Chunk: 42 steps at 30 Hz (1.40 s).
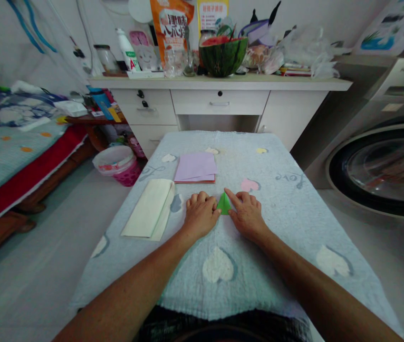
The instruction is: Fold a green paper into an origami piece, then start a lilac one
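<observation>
A small piece of green origami paper (224, 204), folded into a triangle, lies on the cloth-covered table between my hands. My left hand (201, 211) is closed at its left edge, fingers curled under and thumb at the lower left corner. On the other side, my right hand (247, 211) grips its right edge, with the index finger at the top point and the thumb by the lower right corner. Beyond my left hand lies a stack of square paper sheets (197, 166), lilac on top with red showing below. A folded cream paper (150, 209) rests to the left.
A pale blue tablecloth (280, 266) with hearts covers the table. Behind it stands a white desk (219, 102) bearing a cut watermelon (223, 57), a jar (106, 58) and bags. A washing machine (383, 142) is at right; a pink bin (127, 173) and bed (20, 147) are at left.
</observation>
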Available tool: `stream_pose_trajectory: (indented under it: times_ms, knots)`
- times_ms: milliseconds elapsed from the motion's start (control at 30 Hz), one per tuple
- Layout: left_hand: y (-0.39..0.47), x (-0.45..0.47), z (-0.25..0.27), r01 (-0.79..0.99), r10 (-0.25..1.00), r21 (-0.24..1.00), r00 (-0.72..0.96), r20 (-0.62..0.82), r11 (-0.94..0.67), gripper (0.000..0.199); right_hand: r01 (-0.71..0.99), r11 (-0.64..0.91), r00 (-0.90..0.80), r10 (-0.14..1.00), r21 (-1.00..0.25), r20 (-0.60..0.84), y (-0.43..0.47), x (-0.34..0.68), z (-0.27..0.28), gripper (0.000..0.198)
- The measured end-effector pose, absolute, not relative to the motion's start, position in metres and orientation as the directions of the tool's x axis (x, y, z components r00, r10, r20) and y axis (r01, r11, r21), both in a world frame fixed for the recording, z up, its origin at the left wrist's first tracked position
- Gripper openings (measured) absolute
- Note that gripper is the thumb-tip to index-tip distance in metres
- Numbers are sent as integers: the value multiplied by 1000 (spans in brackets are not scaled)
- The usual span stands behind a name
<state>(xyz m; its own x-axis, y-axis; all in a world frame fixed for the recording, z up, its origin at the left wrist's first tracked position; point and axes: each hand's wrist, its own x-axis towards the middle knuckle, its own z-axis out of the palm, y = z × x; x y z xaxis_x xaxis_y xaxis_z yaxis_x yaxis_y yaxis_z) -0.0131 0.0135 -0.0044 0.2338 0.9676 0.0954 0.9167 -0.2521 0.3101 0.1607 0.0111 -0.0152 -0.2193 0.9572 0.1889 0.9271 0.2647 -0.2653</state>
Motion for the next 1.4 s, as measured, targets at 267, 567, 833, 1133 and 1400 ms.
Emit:
stream_pose_trajectory:
  times_ms: [267, 567, 833, 1133, 1400]
  knots:
    - [14, -14, -6, 911, 965, 318, 238, 113, -262, 13, 924, 259, -212, 959, -280, 188, 8, 173, -13, 60]
    - [13, -12, -6, 910, 963, 321, 231, 138, -264, 16, 937, 280, -237, 949, -210, 209, 9, 162, -14, 65]
    - [12, -9, -3, 921, 971, 312, 206, 117, -233, 30, 942, 273, -234, 951, -194, 200, 8, 160, -13, 63]
    - [14, -15, -4, 907, 974, 354, 214, 78, -227, 17, 942, 277, -242, 952, -188, 188, 8, 161, -12, 64]
    - [14, -18, -5, 896, 966, 363, 237, 101, -258, 11, 950, 239, -205, 963, -203, 175, 7, 161, -12, 65]
